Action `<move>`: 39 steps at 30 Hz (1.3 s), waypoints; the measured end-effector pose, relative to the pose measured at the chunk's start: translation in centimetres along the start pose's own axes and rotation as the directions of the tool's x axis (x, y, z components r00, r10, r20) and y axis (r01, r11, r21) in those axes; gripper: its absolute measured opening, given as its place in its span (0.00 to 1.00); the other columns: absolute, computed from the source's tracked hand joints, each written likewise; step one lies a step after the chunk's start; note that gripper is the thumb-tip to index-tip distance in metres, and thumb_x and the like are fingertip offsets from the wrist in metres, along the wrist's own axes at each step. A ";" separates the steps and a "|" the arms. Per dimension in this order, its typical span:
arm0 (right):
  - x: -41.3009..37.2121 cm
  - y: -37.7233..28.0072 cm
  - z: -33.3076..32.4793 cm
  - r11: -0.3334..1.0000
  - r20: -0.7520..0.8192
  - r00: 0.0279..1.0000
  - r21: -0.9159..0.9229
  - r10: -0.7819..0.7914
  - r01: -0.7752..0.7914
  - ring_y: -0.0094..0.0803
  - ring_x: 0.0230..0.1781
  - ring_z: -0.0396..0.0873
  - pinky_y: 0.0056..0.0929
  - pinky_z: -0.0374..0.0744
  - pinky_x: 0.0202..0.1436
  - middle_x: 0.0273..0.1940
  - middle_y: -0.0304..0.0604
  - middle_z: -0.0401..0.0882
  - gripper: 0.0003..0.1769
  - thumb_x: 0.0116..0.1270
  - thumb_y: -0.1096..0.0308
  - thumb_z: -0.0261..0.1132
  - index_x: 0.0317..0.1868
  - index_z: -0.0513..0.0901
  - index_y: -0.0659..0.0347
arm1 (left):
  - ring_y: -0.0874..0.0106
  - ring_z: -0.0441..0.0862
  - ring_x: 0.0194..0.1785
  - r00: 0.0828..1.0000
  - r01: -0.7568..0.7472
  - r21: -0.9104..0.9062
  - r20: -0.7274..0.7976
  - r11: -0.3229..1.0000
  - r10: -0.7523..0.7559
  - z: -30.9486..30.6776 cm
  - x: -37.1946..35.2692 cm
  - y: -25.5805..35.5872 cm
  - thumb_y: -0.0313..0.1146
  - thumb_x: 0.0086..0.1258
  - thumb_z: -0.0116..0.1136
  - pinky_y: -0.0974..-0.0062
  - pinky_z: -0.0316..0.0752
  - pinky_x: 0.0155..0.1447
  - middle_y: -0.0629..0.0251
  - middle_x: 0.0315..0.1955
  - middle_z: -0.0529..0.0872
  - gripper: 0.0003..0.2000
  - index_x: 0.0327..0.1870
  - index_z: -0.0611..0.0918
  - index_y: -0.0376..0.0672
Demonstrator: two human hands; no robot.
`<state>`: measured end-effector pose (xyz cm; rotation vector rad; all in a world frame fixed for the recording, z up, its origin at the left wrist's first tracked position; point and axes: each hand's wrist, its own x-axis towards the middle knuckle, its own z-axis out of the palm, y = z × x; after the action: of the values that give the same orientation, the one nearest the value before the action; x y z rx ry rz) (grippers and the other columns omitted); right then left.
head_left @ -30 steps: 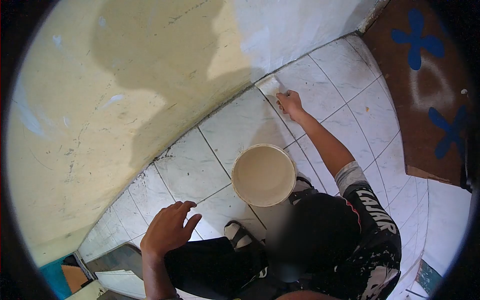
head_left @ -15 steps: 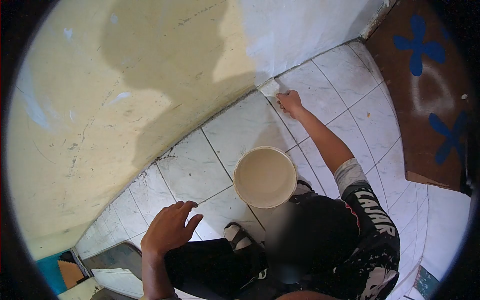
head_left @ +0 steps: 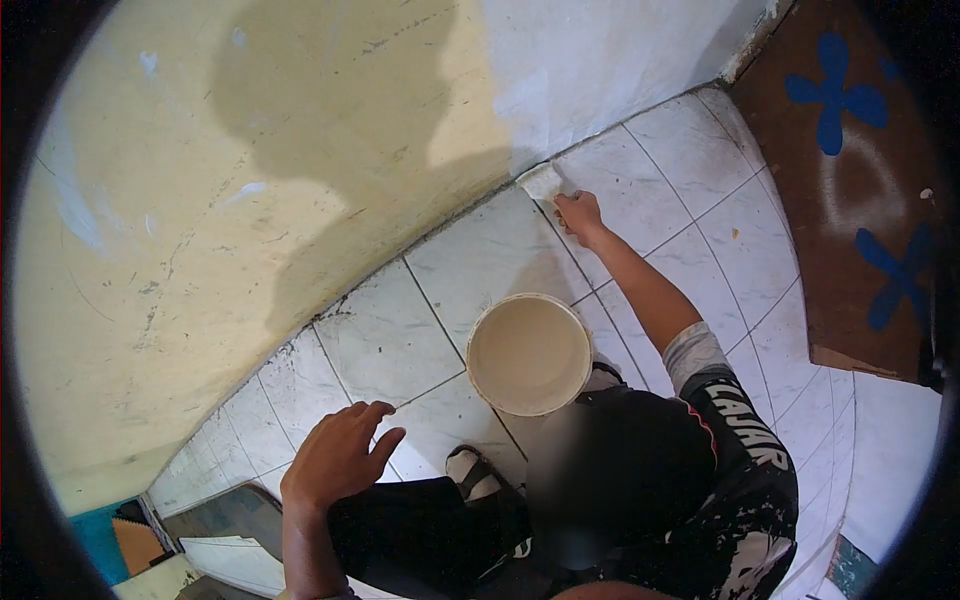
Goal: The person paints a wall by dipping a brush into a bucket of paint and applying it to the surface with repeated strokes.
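My right hand [head_left: 578, 217] is closed around a wide, flat paintbrush [head_left: 541, 183] with whitish bristles. Its tip is at the foot of the wall, where the wall meets the floor tiles. My left hand [head_left: 340, 455] is raised at the lower left, fingers loosely bent and apart, holding nothing. Between the two hands stands a round bucket [head_left: 530, 355] of pale cream liquid that looks like paint. The wall [head_left: 340, 130] is yellowish on the left; a white coat [head_left: 610, 60] covers its right part.
White floor tiles [head_left: 400, 330] with dark joints run along the wall. A brown panel [head_left: 850, 190] with blue painted shapes stands at the right. A black cap [head_left: 640, 460], dark clothing and a sandalled foot [head_left: 475, 470] fill the lower middle, close to the bucket.
My right hand has drawn slightly down and away from the wall corner, and more of the brush's bristles show. My left hand and the bucket stay almost where they were.
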<state>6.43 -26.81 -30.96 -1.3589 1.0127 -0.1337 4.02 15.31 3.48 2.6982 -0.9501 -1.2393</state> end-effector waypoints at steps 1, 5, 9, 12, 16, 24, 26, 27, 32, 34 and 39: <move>0.0 -0.2 0.1 1.000 0.001 1.000 0.002 -0.005 0.005 0.24 0.18 0.71 0.28 0.67 0.17 0.30 0.45 0.80 0.15 0.67 0.61 0.66 0.38 0.75 0.64 | 0.55 0.84 0.55 1.000 0.018 0.000 0.003 1.000 -0.018 0.0 0.0 0.1 0.44 0.77 0.56 0.60 0.77 0.59 0.51 0.50 0.87 0.18 0.57 0.80 0.39; -0.2 -1.3 0.1 0.999 0.002 1.000 -0.021 -0.030 0.030 0.24 0.18 0.71 0.28 0.67 0.17 0.29 0.44 0.80 0.15 0.67 0.61 0.67 0.39 0.75 0.65 | 0.55 0.84 0.54 1.000 0.005 0.012 -0.023 1.000 -0.004 0.2 0.0 -0.1 0.44 0.77 0.56 0.60 0.77 0.58 0.51 0.49 0.87 0.18 0.56 0.81 0.40; -2.1 -4.4 -0.3 0.994 0.057 0.996 0.090 -0.061 0.056 0.22 0.19 0.71 0.24 0.65 0.17 0.29 0.42 0.79 0.13 0.68 0.63 0.66 0.40 0.76 0.65 | 0.54 0.84 0.53 1.000 -0.005 0.012 -0.023 1.000 0.006 0.3 0.0 -0.3 0.44 0.77 0.55 0.60 0.78 0.57 0.51 0.48 0.87 0.17 0.55 0.81 0.40; -5.7 -9.6 -1.1 0.981 0.086 0.986 0.149 -0.141 0.127 0.20 0.20 0.70 0.20 0.63 0.17 0.29 0.42 0.79 0.13 0.70 0.63 0.66 0.40 0.76 0.65 | 0.54 0.84 0.52 0.998 -0.042 0.020 -0.044 0.999 0.043 0.5 0.1 -0.6 0.44 0.77 0.55 0.59 0.78 0.56 0.51 0.47 0.87 0.17 0.55 0.81 0.41; -11.4 -17.0 -2.8 0.947 0.100 0.953 0.180 -0.287 0.266 0.17 0.19 0.66 0.18 0.60 0.16 0.30 0.41 0.77 0.13 0.71 0.63 0.67 0.39 0.76 0.65 | 0.54 0.85 0.51 0.999 -0.033 0.026 -0.031 0.999 0.034 0.4 0.2 -0.6 0.44 0.77 0.55 0.59 0.78 0.55 0.51 0.47 0.87 0.17 0.55 0.81 0.40; -15.3 -18.9 -2.8 0.839 0.091 0.900 0.410 -0.426 0.356 0.19 0.18 0.67 0.21 0.59 0.16 0.27 0.39 0.76 0.12 0.71 0.62 0.66 0.36 0.75 0.60 | 0.53 0.84 0.51 0.996 -0.059 0.022 -0.059 0.998 0.060 0.5 -0.5 -0.5 0.44 0.77 0.55 0.59 0.78 0.55 0.51 0.46 0.87 0.17 0.54 0.81 0.39; -12.8 -16.3 -1.6 0.827 0.087 0.904 0.448 -0.418 0.339 0.19 0.17 0.66 0.21 0.58 0.15 0.27 0.38 0.76 0.11 0.71 0.62 0.66 0.36 0.75 0.59 | 0.53 0.84 0.51 0.997 -0.045 0.014 -0.055 0.999 0.045 0.5 -0.6 -0.4 0.44 0.76 0.55 0.59 0.78 0.55 0.51 0.46 0.87 0.17 0.54 0.81 0.39; -11.0 -14.5 -0.7 0.851 0.079 0.917 0.410 -0.392 0.329 0.19 0.16 0.66 0.21 0.59 0.15 0.26 0.38 0.76 0.11 0.71 0.62 0.66 0.36 0.75 0.59 | 0.53 0.84 0.51 0.997 -0.043 0.017 -0.055 0.999 0.044 0.5 -0.6 -0.5 0.44 0.76 0.55 0.59 0.78 0.55 0.51 0.46 0.87 0.17 0.54 0.81 0.39; -3.5 -2.2 0.8 0.980 0.030 0.989 0.147 -0.143 0.137 0.22 0.16 0.69 0.22 0.62 0.14 0.28 0.42 0.78 0.14 0.68 0.60 0.68 0.37 0.73 0.59 | 0.53 0.84 0.51 0.999 -0.027 0.029 -0.020 0.999 0.028 0.2 0.1 -0.5 0.45 0.77 0.55 0.59 0.78 0.56 0.52 0.47 0.87 0.18 0.55 0.81 0.40; -3.0 -0.1 0.5 0.989 0.031 0.995 0.115 -0.096 0.092 0.22 0.17 0.70 0.23 0.63 0.14 0.28 0.42 0.78 0.14 0.68 0.61 0.68 0.37 0.73 0.60 | 0.54 0.84 0.51 0.999 -0.036 0.034 -0.027 0.999 0.037 0.2 0.2 -0.4 0.45 0.77 0.55 0.59 0.78 0.56 0.52 0.47 0.87 0.18 0.55 0.81 0.40; -3.5 -3.1 0.7 0.990 0.020 0.998 0.129 -0.058 0.055 0.22 0.19 0.71 0.23 0.64 0.15 0.29 0.44 0.79 0.14 0.69 0.63 0.67 0.38 0.73 0.64 | 0.51 0.84 0.50 0.997 -0.059 0.030 -0.049 0.998 0.060 0.4 0.0 -0.4 0.45 0.77 0.54 0.58 0.77 0.55 0.49 0.45 0.87 0.19 0.54 0.80 0.38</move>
<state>6.24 -24.94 -26.64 -1.2694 0.9303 -0.2207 4.03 15.72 3.10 2.6869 -1.0413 -1.1505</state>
